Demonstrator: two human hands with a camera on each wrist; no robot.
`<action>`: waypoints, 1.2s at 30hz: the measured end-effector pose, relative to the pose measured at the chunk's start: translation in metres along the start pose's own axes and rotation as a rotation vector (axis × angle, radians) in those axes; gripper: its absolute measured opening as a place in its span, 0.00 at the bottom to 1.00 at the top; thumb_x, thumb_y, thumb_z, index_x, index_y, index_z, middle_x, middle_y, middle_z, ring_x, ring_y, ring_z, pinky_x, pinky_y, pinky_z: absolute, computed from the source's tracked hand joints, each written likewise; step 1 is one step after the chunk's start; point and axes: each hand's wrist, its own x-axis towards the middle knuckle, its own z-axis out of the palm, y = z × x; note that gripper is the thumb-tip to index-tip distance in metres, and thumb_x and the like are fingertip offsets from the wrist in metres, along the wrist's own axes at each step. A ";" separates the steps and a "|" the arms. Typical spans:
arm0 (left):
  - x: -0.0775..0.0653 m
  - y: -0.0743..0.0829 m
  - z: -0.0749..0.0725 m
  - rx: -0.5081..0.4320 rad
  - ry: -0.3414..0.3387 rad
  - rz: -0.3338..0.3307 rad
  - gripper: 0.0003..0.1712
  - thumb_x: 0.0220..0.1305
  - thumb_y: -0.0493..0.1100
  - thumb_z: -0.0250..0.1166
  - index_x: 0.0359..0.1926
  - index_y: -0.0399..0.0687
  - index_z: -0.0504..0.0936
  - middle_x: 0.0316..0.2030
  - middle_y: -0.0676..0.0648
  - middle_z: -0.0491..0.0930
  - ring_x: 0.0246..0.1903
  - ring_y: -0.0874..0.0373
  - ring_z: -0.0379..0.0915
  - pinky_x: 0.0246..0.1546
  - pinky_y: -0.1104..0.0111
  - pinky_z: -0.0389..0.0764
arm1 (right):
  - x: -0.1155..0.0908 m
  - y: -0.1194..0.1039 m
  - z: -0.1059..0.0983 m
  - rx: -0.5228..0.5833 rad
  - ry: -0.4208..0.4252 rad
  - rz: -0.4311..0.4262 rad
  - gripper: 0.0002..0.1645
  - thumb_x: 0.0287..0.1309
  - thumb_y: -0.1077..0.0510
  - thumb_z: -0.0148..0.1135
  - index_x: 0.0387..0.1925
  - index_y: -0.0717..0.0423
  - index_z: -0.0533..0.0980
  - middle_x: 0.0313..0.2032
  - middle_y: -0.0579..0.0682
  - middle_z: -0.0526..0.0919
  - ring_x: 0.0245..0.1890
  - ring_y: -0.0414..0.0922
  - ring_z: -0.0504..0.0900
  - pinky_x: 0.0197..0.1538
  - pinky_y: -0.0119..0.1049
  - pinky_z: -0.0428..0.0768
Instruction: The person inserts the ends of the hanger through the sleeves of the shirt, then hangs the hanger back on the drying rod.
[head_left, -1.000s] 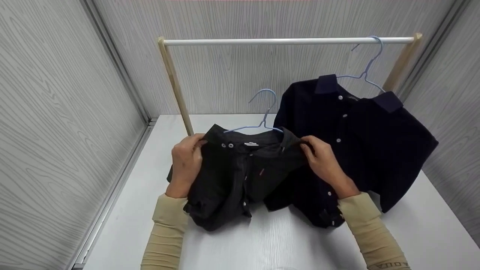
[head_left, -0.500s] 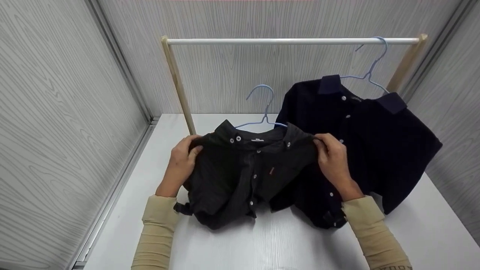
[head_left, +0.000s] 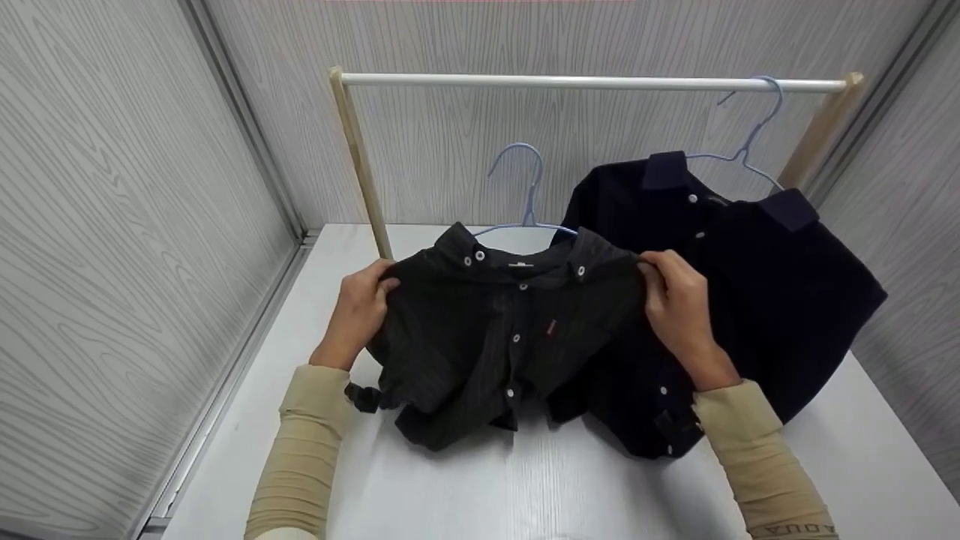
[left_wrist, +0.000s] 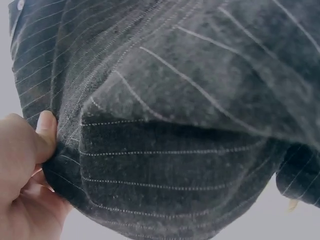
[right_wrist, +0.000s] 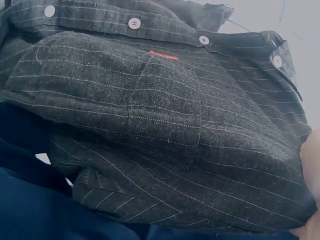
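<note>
A dark pinstriped button-up shirt (head_left: 450, 322) with white buttons and a small red tag is held up at the middle of the head view. Its collar surrounds a blue wire hanger (head_left: 529, 202), whose hook stands free below the rail. My left hand (head_left: 358, 311) pinches the shirt at one shoulder between thumb and fingers; the left wrist view shows this thumb (left_wrist: 47, 129) on the striped cloth. At the opposite shoulder my right hand (head_left: 681, 304) pinches the fabric. The hanger's arms are hidden inside the shirt.
Behind stands a rack with a white rail (head_left: 570, 80) and wooden posts (head_left: 360, 161). A navy shirt (head_left: 772, 285) hangs at its right on another blue hanger (head_left: 750, 139), close behind my right hand. Grey panels enclose the white table (head_left: 442, 495).
Both hands have moved apart, from near the collar out to the shoulders, spreading the shirt. The shirt and its hanger have risen, the hook now standing higher and more upright.
</note>
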 end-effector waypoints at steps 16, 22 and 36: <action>0.072 0.036 0.006 0.129 0.026 0.104 0.10 0.70 0.35 0.59 0.47 0.33 0.82 0.43 0.36 0.85 0.46 0.44 0.82 0.51 0.55 0.79 | 0.019 0.002 -0.032 -0.125 0.125 0.040 0.06 0.64 0.68 0.60 0.37 0.68 0.82 0.31 0.62 0.82 0.28 0.54 0.78 0.37 0.29 0.67; 0.097 0.056 0.003 0.198 0.086 0.175 0.10 0.71 0.36 0.59 0.45 0.35 0.83 0.43 0.38 0.84 0.47 0.45 0.80 0.51 0.56 0.78 | 0.027 0.001 -0.043 -0.156 0.133 0.065 0.09 0.67 0.65 0.58 0.38 0.68 0.81 0.33 0.62 0.82 0.31 0.54 0.79 0.39 0.32 0.68; 0.156 0.115 -0.032 0.337 0.320 0.221 0.15 0.75 0.42 0.54 0.55 0.44 0.81 0.51 0.44 0.80 0.54 0.49 0.73 0.57 0.60 0.73 | 0.037 0.001 -0.057 -0.189 0.153 0.100 0.13 0.70 0.62 0.54 0.40 0.71 0.79 0.36 0.65 0.82 0.35 0.56 0.80 0.42 0.38 0.71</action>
